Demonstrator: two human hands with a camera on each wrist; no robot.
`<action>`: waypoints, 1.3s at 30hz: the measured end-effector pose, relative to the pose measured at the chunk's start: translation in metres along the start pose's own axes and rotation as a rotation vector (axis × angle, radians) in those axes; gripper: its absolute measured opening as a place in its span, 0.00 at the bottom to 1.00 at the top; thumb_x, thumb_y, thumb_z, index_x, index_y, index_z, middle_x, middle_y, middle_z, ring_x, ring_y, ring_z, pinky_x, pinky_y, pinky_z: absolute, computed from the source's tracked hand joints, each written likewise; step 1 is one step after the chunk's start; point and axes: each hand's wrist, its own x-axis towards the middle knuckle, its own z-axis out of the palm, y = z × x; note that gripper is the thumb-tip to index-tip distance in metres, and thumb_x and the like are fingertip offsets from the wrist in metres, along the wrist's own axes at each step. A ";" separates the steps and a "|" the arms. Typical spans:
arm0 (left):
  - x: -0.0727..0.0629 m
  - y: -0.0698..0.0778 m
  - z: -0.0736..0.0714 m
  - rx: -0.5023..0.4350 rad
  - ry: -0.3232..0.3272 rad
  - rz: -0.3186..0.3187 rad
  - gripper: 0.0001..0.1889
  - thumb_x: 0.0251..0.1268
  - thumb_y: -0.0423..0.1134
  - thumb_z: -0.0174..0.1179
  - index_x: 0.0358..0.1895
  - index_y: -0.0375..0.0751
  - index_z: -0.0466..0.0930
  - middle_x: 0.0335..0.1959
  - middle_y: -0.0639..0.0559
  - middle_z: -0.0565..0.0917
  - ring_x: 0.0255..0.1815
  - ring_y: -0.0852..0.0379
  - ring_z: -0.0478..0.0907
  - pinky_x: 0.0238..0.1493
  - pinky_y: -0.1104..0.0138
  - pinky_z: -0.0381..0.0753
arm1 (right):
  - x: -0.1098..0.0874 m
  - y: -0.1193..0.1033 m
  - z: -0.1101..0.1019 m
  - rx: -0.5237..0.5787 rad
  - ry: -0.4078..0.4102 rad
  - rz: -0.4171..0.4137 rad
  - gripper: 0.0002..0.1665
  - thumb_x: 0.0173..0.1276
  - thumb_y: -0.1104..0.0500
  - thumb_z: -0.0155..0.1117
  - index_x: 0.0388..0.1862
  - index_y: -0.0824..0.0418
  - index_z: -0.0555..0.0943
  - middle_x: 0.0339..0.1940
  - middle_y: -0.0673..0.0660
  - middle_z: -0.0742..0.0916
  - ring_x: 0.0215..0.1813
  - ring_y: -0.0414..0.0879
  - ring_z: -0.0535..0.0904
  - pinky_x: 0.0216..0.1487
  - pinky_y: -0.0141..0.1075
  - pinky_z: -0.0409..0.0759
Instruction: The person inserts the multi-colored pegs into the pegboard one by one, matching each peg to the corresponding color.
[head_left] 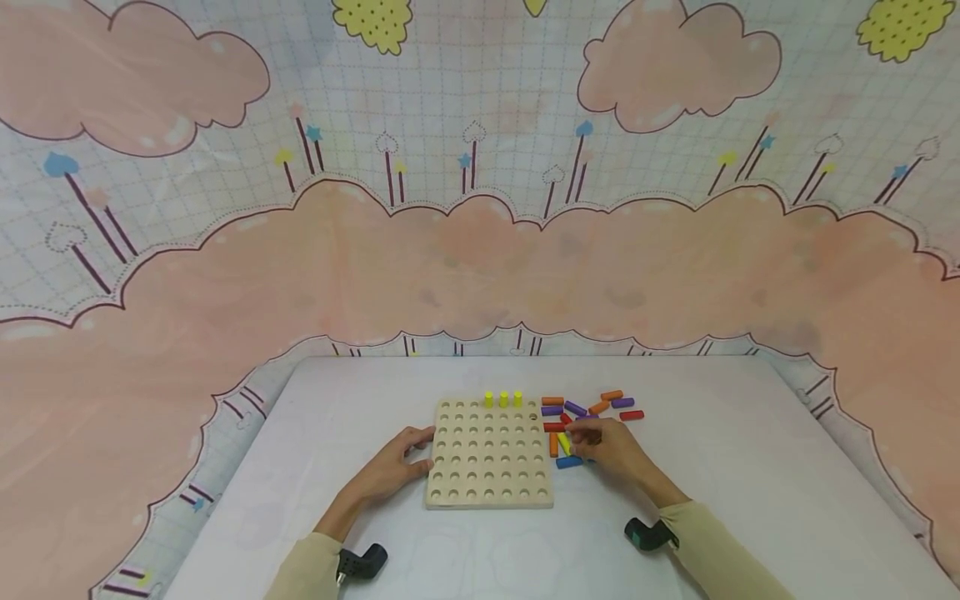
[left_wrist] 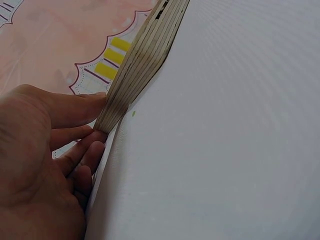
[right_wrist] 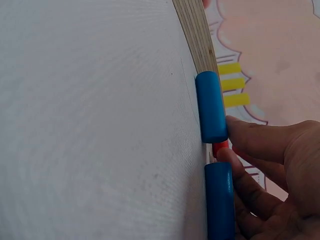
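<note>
A square wooden peg board [head_left: 481, 451] with rows of round holes lies on the table. Three yellow pegs [head_left: 503, 399] stand upright in its far row. My left hand [head_left: 393, 463] touches the board's left side with thumb and fingers; the left wrist view shows its fingertips by the layered wood edge [left_wrist: 137, 65]. To the right of the board, my right hand [head_left: 611, 450] pinches the end of a red peg [head_left: 555, 427] lying beside the board's edge. From the right wrist, that peg is mostly hidden behind a blue peg [right_wrist: 212, 107]. Another blue peg [right_wrist: 220, 200] lies below the fingers.
Loose orange pegs [head_left: 552, 402], purple pegs [head_left: 622, 402], a red peg [head_left: 632, 415] and a yellow peg [head_left: 564, 443] lie scattered around the right hand. The white table [head_left: 360, 392] meets a patterned cloth backdrop [head_left: 480, 275] behind.
</note>
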 end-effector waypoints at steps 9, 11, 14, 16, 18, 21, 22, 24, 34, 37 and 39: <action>-0.001 0.000 0.000 -0.015 -0.004 -0.011 0.30 0.63 0.36 0.64 0.70 0.39 0.69 0.54 0.50 0.76 0.61 0.49 0.70 0.70 0.42 0.63 | -0.001 -0.004 0.000 -0.021 -0.045 0.031 0.20 0.62 0.67 0.69 0.54 0.56 0.85 0.35 0.49 0.81 0.39 0.44 0.74 0.39 0.27 0.77; -0.001 0.000 0.000 -0.014 -0.006 -0.009 0.30 0.64 0.36 0.64 0.70 0.40 0.69 0.55 0.50 0.76 0.61 0.49 0.70 0.70 0.42 0.63 | -0.001 -0.004 -0.001 -0.022 -0.046 0.021 0.19 0.62 0.67 0.69 0.52 0.56 0.85 0.34 0.50 0.81 0.39 0.44 0.74 0.38 0.28 0.76; -0.001 0.000 0.000 -0.016 -0.006 -0.006 0.30 0.64 0.36 0.64 0.70 0.40 0.69 0.55 0.50 0.76 0.61 0.49 0.70 0.70 0.42 0.63 | -0.001 -0.005 -0.001 -0.018 -0.040 0.020 0.16 0.62 0.66 0.70 0.49 0.56 0.85 0.34 0.50 0.80 0.39 0.44 0.74 0.39 0.28 0.76; -0.001 0.000 0.000 -0.024 -0.004 -0.008 0.30 0.63 0.36 0.64 0.70 0.39 0.69 0.55 0.50 0.76 0.61 0.48 0.70 0.70 0.42 0.62 | -0.001 -0.005 -0.001 -0.021 -0.031 0.018 0.15 0.62 0.65 0.70 0.47 0.56 0.84 0.34 0.50 0.80 0.40 0.43 0.74 0.41 0.29 0.77; -0.001 0.000 0.000 -0.028 -0.002 -0.011 0.30 0.63 0.36 0.64 0.70 0.39 0.70 0.55 0.50 0.77 0.61 0.49 0.70 0.70 0.42 0.63 | -0.001 -0.005 0.000 -0.028 -0.018 0.017 0.15 0.61 0.65 0.71 0.46 0.55 0.83 0.35 0.50 0.81 0.40 0.43 0.75 0.44 0.31 0.78; -0.002 0.001 0.000 -0.030 -0.002 -0.021 0.30 0.64 0.36 0.64 0.70 0.40 0.69 0.54 0.51 0.77 0.61 0.49 0.70 0.70 0.43 0.63 | 0.000 -0.004 0.000 -0.038 0.001 0.023 0.16 0.59 0.65 0.72 0.46 0.55 0.82 0.37 0.50 0.83 0.41 0.43 0.76 0.48 0.34 0.79; -0.002 0.001 0.000 -0.027 -0.001 -0.021 0.30 0.64 0.36 0.64 0.70 0.40 0.69 0.54 0.51 0.77 0.61 0.49 0.70 0.70 0.43 0.63 | 0.000 -0.004 0.000 -0.037 0.007 0.025 0.17 0.59 0.65 0.73 0.46 0.55 0.82 0.38 0.50 0.83 0.41 0.43 0.76 0.48 0.34 0.80; -0.002 0.001 0.000 -0.029 -0.002 -0.020 0.30 0.64 0.36 0.63 0.70 0.40 0.69 0.55 0.51 0.77 0.61 0.49 0.70 0.70 0.43 0.63 | 0.000 -0.003 0.000 -0.027 0.016 0.025 0.17 0.59 0.66 0.73 0.47 0.56 0.81 0.39 0.51 0.84 0.41 0.43 0.77 0.48 0.36 0.81; -0.002 0.002 -0.001 -0.024 -0.003 -0.011 0.30 0.64 0.36 0.64 0.69 0.39 0.70 0.55 0.50 0.77 0.61 0.49 0.70 0.69 0.42 0.63 | 0.000 -0.003 -0.003 0.047 0.058 0.035 0.18 0.63 0.69 0.68 0.51 0.59 0.79 0.42 0.54 0.86 0.41 0.44 0.79 0.48 0.38 0.83; -0.002 0.001 0.000 -0.025 -0.002 -0.019 0.29 0.64 0.36 0.63 0.70 0.41 0.70 0.55 0.51 0.77 0.61 0.49 0.69 0.70 0.42 0.62 | 0.000 -0.003 -0.003 0.053 0.073 0.041 0.18 0.63 0.68 0.68 0.52 0.59 0.80 0.42 0.55 0.85 0.42 0.44 0.79 0.49 0.38 0.83; -0.003 0.000 0.001 -0.027 0.000 -0.021 0.29 0.64 0.35 0.63 0.69 0.41 0.70 0.55 0.51 0.77 0.61 0.49 0.70 0.70 0.43 0.62 | -0.001 -0.002 -0.004 0.051 0.082 0.044 0.17 0.63 0.67 0.68 0.51 0.59 0.80 0.42 0.54 0.86 0.42 0.44 0.79 0.48 0.38 0.83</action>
